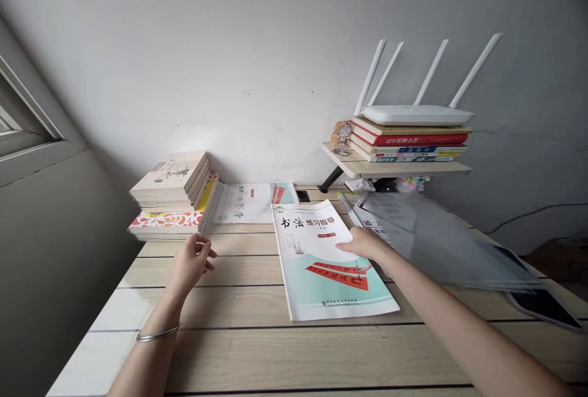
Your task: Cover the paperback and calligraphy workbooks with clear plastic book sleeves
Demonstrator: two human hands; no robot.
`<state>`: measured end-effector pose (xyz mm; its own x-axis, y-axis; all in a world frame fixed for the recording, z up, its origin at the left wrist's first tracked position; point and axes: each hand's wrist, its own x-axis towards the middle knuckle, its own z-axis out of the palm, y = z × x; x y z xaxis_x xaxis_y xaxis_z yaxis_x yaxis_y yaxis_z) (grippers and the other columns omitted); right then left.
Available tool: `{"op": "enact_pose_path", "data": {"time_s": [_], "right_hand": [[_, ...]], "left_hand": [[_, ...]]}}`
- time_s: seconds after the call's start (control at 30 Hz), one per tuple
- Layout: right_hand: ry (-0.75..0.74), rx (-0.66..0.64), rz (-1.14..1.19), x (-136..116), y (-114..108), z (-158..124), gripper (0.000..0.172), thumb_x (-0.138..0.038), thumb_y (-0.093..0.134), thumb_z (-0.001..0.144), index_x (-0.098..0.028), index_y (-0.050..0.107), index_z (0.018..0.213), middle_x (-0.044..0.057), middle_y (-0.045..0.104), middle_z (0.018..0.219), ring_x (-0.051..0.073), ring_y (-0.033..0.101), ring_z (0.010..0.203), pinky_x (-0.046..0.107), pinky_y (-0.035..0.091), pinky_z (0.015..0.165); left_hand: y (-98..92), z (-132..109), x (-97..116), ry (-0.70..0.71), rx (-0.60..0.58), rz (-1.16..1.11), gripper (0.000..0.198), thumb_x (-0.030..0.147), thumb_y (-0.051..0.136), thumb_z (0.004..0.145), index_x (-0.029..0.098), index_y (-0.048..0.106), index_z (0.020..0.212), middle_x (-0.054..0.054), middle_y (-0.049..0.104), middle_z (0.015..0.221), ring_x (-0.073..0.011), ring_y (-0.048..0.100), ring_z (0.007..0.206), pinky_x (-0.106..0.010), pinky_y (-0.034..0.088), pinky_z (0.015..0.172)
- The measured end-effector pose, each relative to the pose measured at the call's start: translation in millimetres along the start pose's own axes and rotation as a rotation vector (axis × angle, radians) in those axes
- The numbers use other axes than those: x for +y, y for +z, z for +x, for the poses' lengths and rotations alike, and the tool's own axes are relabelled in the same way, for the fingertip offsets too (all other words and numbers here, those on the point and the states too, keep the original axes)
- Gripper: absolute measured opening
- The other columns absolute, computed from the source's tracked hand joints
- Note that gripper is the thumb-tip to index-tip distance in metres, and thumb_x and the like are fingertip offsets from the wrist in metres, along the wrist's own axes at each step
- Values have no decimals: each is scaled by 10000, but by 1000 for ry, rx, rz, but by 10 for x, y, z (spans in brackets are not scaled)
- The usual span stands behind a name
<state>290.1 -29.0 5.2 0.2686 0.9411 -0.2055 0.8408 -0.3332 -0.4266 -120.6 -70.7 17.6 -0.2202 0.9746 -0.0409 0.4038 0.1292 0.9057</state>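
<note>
A calligraphy workbook (pixel 298 290), white and pale green with red banners on its cover, lies at a slight angle over the desk. My right hand (pixel 362 244) grips its right edge, thumb on the cover and the other fingers mostly hidden. My left hand (pixel 190 262) is loosely closed, its fingers curled, with nothing visible in them. It hovers just in front of a book stack (pixel 168 222) and clear plastic covers (pixel 211 210) that lean at the stack's right side. Behind them lies a second workbook of the same design (pixel 257 201), partly under clear plastic.
Transparent plastic sheets (pixel 436 244) spread over a book at the right, beside a dark-screened device (pixel 544 308). Pencils (pixel 349 208) lie near the workbook. A raised shelf (pixel 399 168) holds books (pixel 413 139), a figurine (pixel 343 132) and a white router (pixel 416 115). The wall bounds the desk behind.
</note>
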Motion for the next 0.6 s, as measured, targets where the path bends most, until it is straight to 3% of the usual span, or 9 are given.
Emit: {"op": "enact_pose_path", "data": {"time_s": [0.1, 0.3, 0.6], "right_hand": [[2, -38, -72, -101, -92, 57, 342, -357, 845, 404, -199, 604, 589, 140, 690, 849, 360, 589, 1034, 414, 475, 825], [18, -168, -131, -263, -175, 190, 357, -198, 878, 302, -165, 622, 549, 131, 696, 742, 344, 642, 887, 403, 488, 779], [19, -151, -193, -260, -191, 222, 344, -243, 853, 405, -128, 684, 681, 107, 697, 760, 288, 652, 850, 335, 493, 737]], "left_hand": [[-2, 4, -4, 6, -12, 13, 196, 378, 509, 741, 213, 433, 813, 2, 662, 660, -125, 581, 402, -213, 407, 406], [3, 28, -39, 2, -10, 31, 165, 352, 505, 750, 214, 434, 806, 4, 665, 653, -126, 584, 401, -213, 407, 404], [-9, 12, -30, -7, -22, 57, 135, 327, 486, 778, 212, 432, 822, 8, 665, 670, -116, 586, 409, -201, 411, 409]]}}
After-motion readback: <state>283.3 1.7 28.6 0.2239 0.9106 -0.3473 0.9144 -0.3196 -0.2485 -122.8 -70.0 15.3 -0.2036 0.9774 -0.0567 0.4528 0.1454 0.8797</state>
